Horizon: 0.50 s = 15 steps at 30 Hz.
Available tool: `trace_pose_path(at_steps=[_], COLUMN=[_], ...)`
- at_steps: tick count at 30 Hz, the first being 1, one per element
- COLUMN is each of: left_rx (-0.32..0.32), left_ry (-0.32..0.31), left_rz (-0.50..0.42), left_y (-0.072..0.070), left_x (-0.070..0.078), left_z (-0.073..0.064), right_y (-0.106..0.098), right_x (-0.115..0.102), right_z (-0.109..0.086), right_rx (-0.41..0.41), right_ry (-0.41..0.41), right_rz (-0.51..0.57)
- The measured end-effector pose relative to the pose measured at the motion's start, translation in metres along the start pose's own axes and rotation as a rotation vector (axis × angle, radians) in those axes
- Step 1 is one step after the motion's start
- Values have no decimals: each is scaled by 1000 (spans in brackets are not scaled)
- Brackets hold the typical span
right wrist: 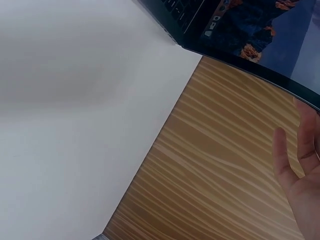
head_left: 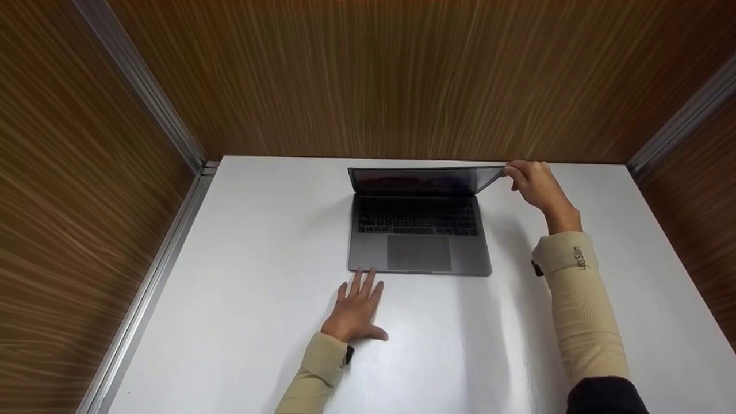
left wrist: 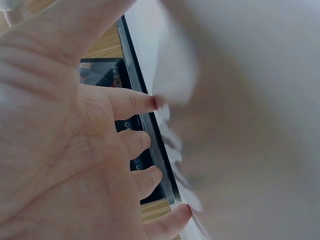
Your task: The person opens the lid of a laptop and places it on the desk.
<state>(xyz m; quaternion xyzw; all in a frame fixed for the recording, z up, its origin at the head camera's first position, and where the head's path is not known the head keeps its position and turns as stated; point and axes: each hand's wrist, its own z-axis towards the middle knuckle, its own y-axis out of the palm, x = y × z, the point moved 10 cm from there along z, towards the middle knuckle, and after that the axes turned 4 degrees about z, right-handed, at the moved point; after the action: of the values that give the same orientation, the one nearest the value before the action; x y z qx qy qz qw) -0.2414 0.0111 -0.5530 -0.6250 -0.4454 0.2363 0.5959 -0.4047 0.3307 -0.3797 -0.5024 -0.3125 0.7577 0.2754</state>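
A grey laptop (head_left: 420, 253) lies on the white table with its lid (head_left: 414, 179) raised and its keyboard showing. At the lid's upper right corner my right hand (head_left: 536, 183) holds the edge between thumb and fingers. The right wrist view shows the lit screen (right wrist: 270, 35) and part of the right hand (right wrist: 302, 170) at the lid's rim, the rest cut off by the frame. My left hand (head_left: 353, 313) rests with spread fingers on the table, fingertips at the laptop's front left edge. In the left wrist view the left hand (left wrist: 75, 145) partly covers the laptop.
The white table (head_left: 259, 259) runs back to a wood-grain panel (head_left: 368, 80) close behind the lid. More wood-grain panels stand left and right, with metal rails (head_left: 149, 98) in the corners.
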Motion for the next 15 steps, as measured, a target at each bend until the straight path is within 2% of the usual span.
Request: trace_pose_path(at_steps=[15], left_rx=[-28], left_ry=[-5], left_rz=[-29], left_y=[7], left_x=[-4], left_z=[-5], right_y=[4], right_x=[2], right_z=[18], right_rx=[-17], right_ry=[32], right_rz=[27])
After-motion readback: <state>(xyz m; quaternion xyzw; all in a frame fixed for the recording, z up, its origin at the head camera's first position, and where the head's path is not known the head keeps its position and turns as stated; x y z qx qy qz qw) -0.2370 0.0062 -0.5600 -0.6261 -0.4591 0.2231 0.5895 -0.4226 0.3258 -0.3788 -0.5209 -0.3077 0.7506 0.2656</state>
